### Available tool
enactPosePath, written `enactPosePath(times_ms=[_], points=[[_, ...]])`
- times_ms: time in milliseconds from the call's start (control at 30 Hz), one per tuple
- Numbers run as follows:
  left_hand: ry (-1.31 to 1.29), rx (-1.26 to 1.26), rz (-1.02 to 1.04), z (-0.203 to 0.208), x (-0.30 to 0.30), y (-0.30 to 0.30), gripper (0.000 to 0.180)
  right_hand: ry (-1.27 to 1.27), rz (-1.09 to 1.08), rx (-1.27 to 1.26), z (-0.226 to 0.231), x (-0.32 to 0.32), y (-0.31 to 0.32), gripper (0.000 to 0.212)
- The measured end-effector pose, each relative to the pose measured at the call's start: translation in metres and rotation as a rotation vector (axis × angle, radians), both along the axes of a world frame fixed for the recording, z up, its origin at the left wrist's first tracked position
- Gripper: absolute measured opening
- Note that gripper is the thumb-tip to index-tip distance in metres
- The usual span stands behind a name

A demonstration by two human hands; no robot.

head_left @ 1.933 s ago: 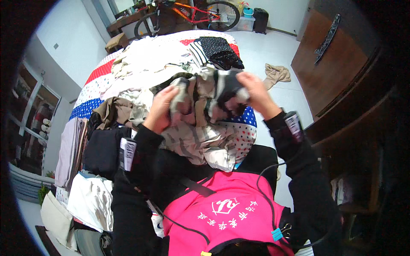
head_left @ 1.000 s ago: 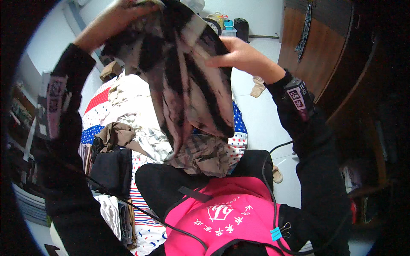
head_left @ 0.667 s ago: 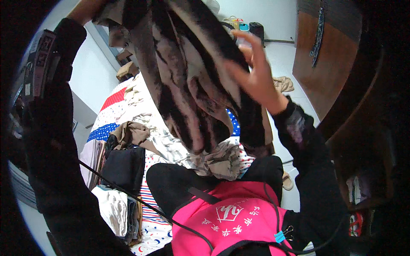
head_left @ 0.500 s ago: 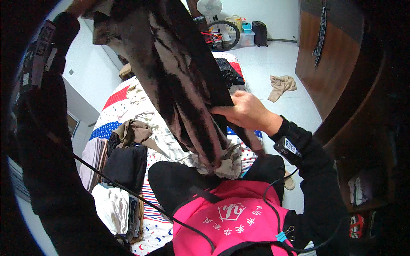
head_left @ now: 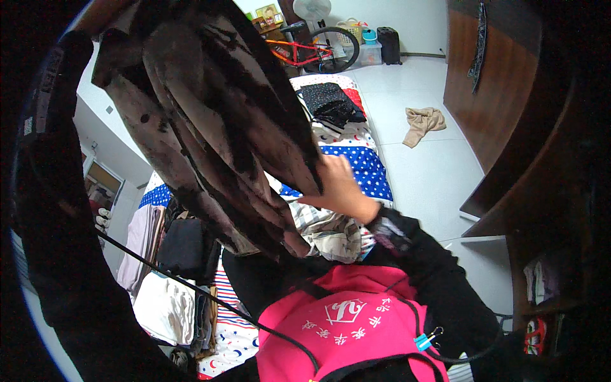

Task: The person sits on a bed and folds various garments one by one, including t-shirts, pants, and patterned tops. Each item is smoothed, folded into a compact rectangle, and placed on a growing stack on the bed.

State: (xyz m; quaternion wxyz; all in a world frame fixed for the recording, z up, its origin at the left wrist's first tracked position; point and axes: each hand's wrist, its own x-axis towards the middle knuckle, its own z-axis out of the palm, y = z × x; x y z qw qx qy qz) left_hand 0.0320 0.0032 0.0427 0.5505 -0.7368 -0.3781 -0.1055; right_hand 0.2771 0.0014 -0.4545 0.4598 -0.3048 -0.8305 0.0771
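Observation:
A long, dark brown garment (head_left: 191, 108) hangs in loose folds from the upper left down over my lap. My left hand (head_left: 95, 18) is raised at the top left edge, mostly in shadow, and the garment's upper part hangs from it; its fingers are hard to see. By the garment's right edge is my right hand (head_left: 344, 191), with thumb and fingers apart, touching the cloth. A grey-and-white patterned cloth (head_left: 328, 232) lies crumpled on the bed just below that hand.
At the left are folded dark clothes (head_left: 189, 245), white folded clothes (head_left: 164, 305) and a lilac stack (head_left: 140, 235). A black dotted garment (head_left: 331, 105) lies on the bed's far end. Beige cloth (head_left: 423, 124) is on the floor, near a brown wooden door (head_left: 477, 95). An orange bicycle (head_left: 299, 54) stands behind.
The brown garment has swung left and up, uncovering more of the bed and the patterned cloth. My right hand has moved slightly left and down, its fingers now spread rather than pinched at the edge.

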Motion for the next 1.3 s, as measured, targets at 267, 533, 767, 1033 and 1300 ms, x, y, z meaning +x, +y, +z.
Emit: enactPosePath(times_ms=[267, 533, 767, 1033, 1300], points=[[-0.283, -0.359, 0.149, 0.001, -0.074, -0.036, 0.038, 0.363, -0.086, -0.134, 0.022, 0.021, 0.076, 0.021], [-0.847, -0.761, 0.282, -0.116, -0.137, -0.079, 0.026, -0.043, 0.232, -0.585, 0.053, 0.14, 0.058, 0.03], [-0.569, -0.807, 0.457, -0.258, -0.19, -0.112, 0.022, -0.324, 0.342, -0.644, -0.004, 0.109, 0.087, 0.02], [-0.791, -0.825, 0.395, -0.319, -0.248, -0.157, 0.024, -0.161, -0.004, 0.119, -0.077, 0.051, 0.058, 0.008], [-0.754, -0.833, 0.532, -0.344, -0.267, -0.176, 0.022, -0.283, 0.456, -0.371, -0.165, 0.055, -0.066, 0.029]])
